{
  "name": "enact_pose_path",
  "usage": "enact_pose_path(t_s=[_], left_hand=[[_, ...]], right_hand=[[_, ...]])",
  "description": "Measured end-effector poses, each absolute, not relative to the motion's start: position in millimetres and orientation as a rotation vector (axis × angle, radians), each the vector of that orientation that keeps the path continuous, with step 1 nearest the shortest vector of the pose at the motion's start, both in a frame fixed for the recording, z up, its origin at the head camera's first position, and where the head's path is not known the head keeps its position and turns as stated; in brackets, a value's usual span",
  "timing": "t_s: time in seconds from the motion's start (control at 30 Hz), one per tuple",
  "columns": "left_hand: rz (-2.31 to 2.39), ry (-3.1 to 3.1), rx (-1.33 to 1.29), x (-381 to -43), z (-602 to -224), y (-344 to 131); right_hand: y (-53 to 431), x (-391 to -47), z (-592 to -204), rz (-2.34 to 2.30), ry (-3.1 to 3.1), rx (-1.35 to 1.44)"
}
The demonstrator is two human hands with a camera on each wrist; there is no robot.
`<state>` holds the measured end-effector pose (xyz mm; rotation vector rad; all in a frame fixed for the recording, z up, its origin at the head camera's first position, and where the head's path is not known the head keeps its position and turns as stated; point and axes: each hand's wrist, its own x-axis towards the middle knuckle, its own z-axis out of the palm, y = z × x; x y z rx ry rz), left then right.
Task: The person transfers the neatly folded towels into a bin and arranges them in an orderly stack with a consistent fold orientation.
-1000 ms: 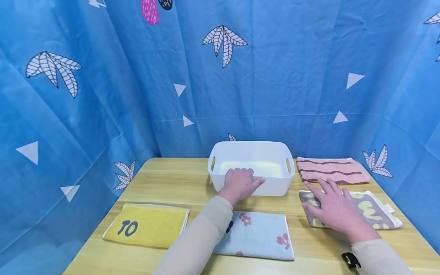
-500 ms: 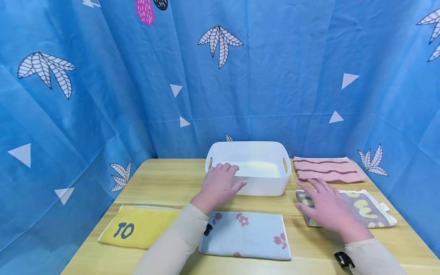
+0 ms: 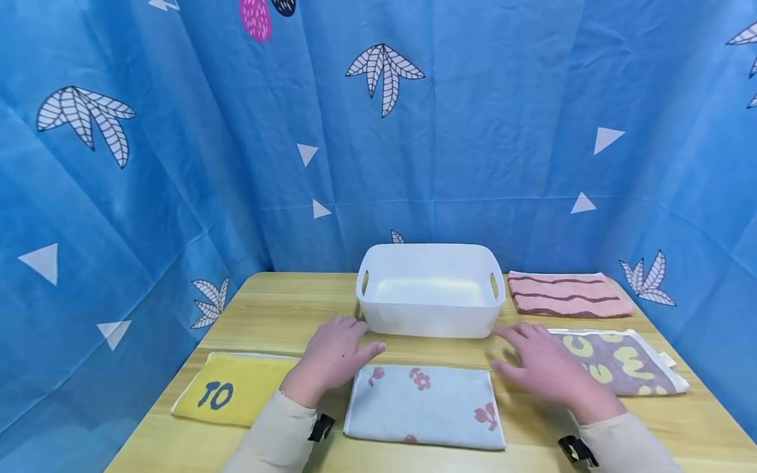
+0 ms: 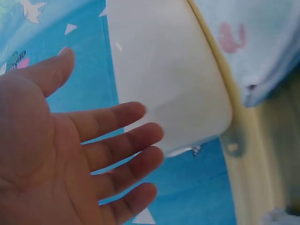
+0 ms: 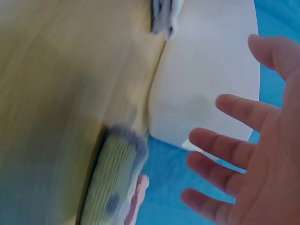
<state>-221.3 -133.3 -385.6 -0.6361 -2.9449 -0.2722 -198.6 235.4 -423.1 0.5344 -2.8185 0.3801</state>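
My left hand (image 3: 332,355) hovers between the yellow towel (image 3: 236,389) and the pale blue flowered towel (image 3: 422,407), near the front left corner of the white plastic bin (image 3: 432,318). Its fingers are spread and hold nothing, as the left wrist view also shows. The right hand (image 3: 547,364) is over the left end of the folded purple-and-yellow towel (image 3: 627,361), fingers apart, palm facing the bin. Nothing is in that hand either. In the right wrist view the white bin (image 5: 201,75) lies beyond the fingertips. The inside of the bin holds nothing.
A folded pink towel (image 3: 568,294) with dark wavy stripes lies at the back right, beside the bin. The wooden table (image 3: 296,295) is bordered on the back and sides by a blue patterned curtain (image 3: 473,131).
My left hand has come back from the bin's front rim and moved left and toward me. The right hand has shifted left off the middle of the purple-and-yellow towel. The towels stay put.
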Motion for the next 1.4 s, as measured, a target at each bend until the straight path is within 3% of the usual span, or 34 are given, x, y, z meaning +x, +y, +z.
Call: enact_pose_path(t_s=[1.4], left_hand=[[-0.284,-3.331,-0.537,-216,-422,-141]], right_hand=[[199,-189,-441,0.627,-3.309,0.528]])
